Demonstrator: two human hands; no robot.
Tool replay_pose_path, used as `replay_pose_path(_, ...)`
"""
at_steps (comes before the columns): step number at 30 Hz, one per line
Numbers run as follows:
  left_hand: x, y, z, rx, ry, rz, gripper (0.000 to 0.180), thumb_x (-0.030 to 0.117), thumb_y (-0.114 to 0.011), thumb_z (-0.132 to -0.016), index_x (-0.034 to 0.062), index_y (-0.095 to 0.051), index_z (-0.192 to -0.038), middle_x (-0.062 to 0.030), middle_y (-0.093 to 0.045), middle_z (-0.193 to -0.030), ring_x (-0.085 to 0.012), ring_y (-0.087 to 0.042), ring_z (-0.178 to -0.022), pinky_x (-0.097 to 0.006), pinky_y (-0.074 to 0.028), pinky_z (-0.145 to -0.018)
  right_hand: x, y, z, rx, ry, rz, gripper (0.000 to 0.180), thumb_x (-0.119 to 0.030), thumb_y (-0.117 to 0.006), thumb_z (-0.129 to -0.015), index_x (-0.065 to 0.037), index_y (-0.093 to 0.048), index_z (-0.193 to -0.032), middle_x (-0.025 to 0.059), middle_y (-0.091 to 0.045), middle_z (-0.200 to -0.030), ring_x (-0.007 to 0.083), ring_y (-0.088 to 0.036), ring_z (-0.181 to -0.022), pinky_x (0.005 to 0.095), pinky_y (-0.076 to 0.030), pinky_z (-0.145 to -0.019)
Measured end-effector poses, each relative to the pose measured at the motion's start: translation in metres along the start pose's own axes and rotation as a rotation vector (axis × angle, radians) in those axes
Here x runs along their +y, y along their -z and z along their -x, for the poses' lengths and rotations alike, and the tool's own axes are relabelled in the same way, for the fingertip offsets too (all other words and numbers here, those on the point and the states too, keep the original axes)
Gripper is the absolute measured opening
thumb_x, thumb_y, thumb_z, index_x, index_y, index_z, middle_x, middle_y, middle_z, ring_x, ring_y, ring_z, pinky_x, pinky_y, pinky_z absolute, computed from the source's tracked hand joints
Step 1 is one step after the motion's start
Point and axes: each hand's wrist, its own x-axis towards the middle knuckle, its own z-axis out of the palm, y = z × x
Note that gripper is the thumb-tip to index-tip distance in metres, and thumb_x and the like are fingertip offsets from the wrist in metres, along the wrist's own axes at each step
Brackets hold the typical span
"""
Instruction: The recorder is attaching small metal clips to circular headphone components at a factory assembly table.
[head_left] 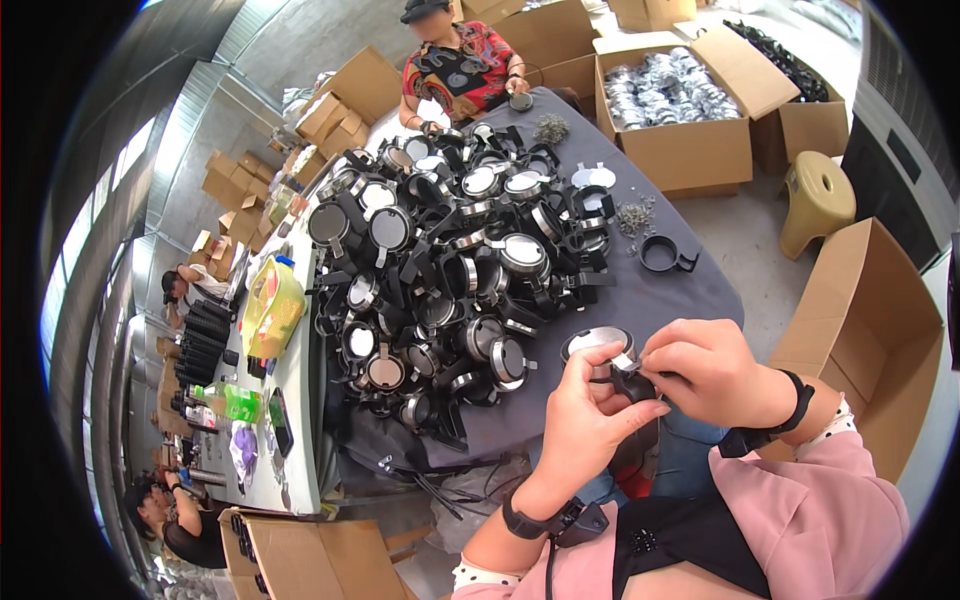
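Near the front edge of the cloth-covered table, my left hand [590,425] grips a round silver lid piece [600,336] with a black handle. Its thumb and fingers wrap the handle end. My right hand [708,372] closes on the same piece from the right, fingertips pinched at the joint of lid and handle; whether they hold something small is hidden. A black ring with a short handle [660,254] lies just beyond my hands. To the left rises a big heap of similar black-and-silver lid pieces [440,310].
Small metal bits [634,218] and flat silver discs [594,176] lie farther along the grey tablecloth [690,300]. Across the table sits a person [460,70]. An open carton [680,155] and a yellow stool [818,205] stand right; another carton [865,340] is beside me.
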Motion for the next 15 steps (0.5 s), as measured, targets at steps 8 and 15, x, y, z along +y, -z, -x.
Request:
replay_pose_path(8, 0.004, -0.004, 0.003, -0.01, 0.021, 0.02, 0.066, -0.007, -0.076, -0.073, -0.0018, -0.038, -0.126, -0.0147, -0.057, -0.111, -0.0189, -0.064, -0.096, -0.028, -0.054, -0.084, -0.004, 0.0, -0.003, 0.005, -0.008, 0.021, 0.017, -0.001, -0.071, -0.066, -0.006, -0.058, -0.076, 0.0044, -0.06, -0.077, 0.0208, -0.062, -0.061, 0.0302, -0.049, -0.05)
replay_pose_path(15, 0.0, 0.001, 0.003, -0.077, -0.182, 0.151, 0.048, 0.0, -0.063, -0.083, -0.0044, -0.04, -0.125, -0.0191, -0.058, -0.11, -0.0226, -0.063, -0.099, -0.032, -0.054, -0.085, 0.006, 0.007, -0.01, -0.096, -0.08, -0.284, 0.021, -0.009, -0.077, -0.07, -0.006, -0.057, -0.077, 0.0055, -0.058, -0.073, 0.0207, -0.059, -0.059, 0.0303, -0.046, -0.05)
